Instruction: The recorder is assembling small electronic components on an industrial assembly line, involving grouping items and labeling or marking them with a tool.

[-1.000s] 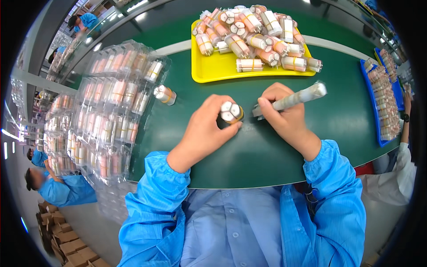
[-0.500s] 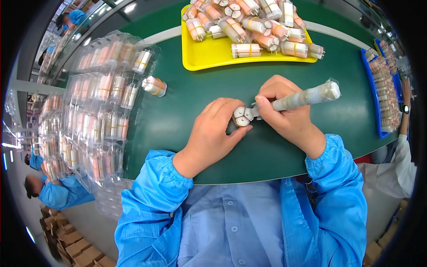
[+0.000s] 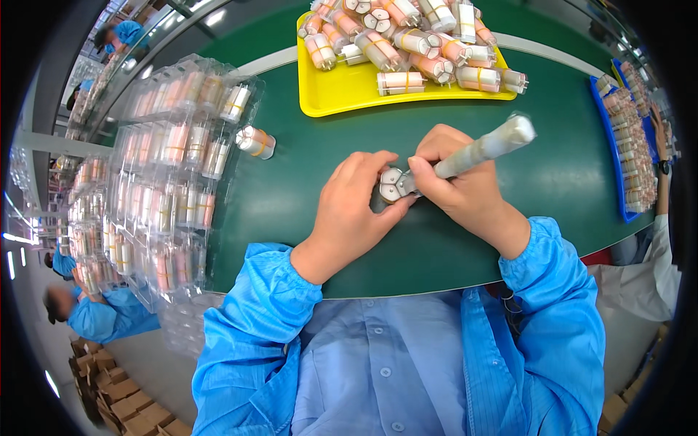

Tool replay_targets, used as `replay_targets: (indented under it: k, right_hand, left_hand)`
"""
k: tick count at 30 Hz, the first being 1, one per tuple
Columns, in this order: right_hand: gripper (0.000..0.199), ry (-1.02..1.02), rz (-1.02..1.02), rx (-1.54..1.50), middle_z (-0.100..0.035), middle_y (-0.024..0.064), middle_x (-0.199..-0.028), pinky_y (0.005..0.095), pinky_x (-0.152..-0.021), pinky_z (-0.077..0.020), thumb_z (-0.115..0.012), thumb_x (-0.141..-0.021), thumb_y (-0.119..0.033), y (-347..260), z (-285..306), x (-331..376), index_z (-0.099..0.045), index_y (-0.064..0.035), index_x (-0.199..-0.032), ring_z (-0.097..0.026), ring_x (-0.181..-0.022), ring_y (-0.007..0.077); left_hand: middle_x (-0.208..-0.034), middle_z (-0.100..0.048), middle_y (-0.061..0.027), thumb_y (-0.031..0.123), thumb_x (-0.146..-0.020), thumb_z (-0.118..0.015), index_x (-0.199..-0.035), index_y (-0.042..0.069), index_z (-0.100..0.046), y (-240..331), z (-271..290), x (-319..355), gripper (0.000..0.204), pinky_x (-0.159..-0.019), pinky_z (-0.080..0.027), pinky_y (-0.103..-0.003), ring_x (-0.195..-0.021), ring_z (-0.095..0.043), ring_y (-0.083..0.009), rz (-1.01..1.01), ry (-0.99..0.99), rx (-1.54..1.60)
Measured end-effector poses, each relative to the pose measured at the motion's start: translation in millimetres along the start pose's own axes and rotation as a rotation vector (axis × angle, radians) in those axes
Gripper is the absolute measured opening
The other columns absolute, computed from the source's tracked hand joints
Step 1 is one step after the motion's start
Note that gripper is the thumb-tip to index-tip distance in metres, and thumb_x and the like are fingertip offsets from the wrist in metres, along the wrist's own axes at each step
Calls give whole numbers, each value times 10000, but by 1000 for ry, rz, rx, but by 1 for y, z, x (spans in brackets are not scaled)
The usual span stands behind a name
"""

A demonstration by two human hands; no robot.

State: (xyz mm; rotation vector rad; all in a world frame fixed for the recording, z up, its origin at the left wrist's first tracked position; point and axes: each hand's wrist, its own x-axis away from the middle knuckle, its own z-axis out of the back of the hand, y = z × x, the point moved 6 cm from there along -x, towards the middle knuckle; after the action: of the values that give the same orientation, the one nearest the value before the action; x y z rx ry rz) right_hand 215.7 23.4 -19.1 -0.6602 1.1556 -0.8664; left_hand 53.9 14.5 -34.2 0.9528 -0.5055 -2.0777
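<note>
My left hand (image 3: 347,211) curls its fingers and thumb around a small bundle of three cylinders (image 3: 390,185). The white, rounded ends of the bundle face up, each with a small metal spot. A tool with a thick, pale, tape-wrapped handle (image 3: 481,149) is gripped in my right hand (image 3: 469,192). Its flat metal end (image 3: 410,184) meets the right side of the bundle, partly covered by my fingers. The handle slants up and to the right. Away to the left, a similar pink and white bundle with a yellow band (image 3: 256,142) stands alone on the table.
A yellow tray (image 3: 331,102) heaped with banded bundles sits at the back of the green table (image 3: 298,134). Clear plastic trays (image 3: 163,178) of bundles fill the left side. Blue trays (image 3: 618,171) line the right, near another person's arm (image 3: 662,185). Cartons (image 3: 123,392) lie lower left.
The tool's handle has swung slightly left and its far end higher. My right hand has shifted a little left, and the left fingers have spread further over the bundle's far side.
</note>
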Motion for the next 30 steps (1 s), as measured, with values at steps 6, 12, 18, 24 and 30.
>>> replay_targets:
  k: [6, 12, 18, 24, 30]
  right_hand:
    - [117, 16, 64, 2, -608, 61, -781, 319, -569, -440, -727, -886, -58, -1, 6, -3, -637, -28, -818, -575, -646, 168]
    - [129, -36, 51, 38, -610, 58, -783, 321, -573, -447, -734, -892, -71, 3, 2, -1, -625, -28, -839, -580, -652, 168]
    - [122, -64, -12, -7, -616, 60, -791, 323, -589, -467, -736, -896, -72, 7, -4, 3, -626, -31, -866, -596, -671, 168]
    - [104, -22, 21, -26, -616, 60, -785, 326, -587, -454, -722, -895, -61, 6, -1, 1, -637, -30, -843, -591, -674, 170]
    - [124, 41, 26, -56, -607, 62, -768, 331, -575, -430, -706, -890, -49, -2, 9, -6, -635, -26, -791, -574, -666, 175]
  left_hand:
    - [-1164, -686, -165, -29, -753, -741, -1390, 29, -432, -1, -4, 7, 711, -895, -546, -381, -1023, -684, -305, 54, -76, 247]
    - [-1201, -696, -165, -47, -753, -722, -1432, 33, -397, 1, -8, 9, 757, -924, -532, -346, -1038, -689, -261, 59, -159, 244]
    - [-1151, -672, -148, -40, -741, -769, -1415, 33, -427, 5, -6, 7, 760, -880, -537, -352, -994, -666, -246, -5, -97, 125]
    - [-1099, -639, -124, -36, -735, -799, -1406, 34, -434, 2, -7, 8, 768, -845, -538, -357, -974, -644, -247, 54, -40, 8]
    - [-1150, -646, -149, -87, -738, -692, -1433, 34, -394, -2, -6, 7, 766, -835, -548, -373, -987, -657, -312, 95, -105, 325]
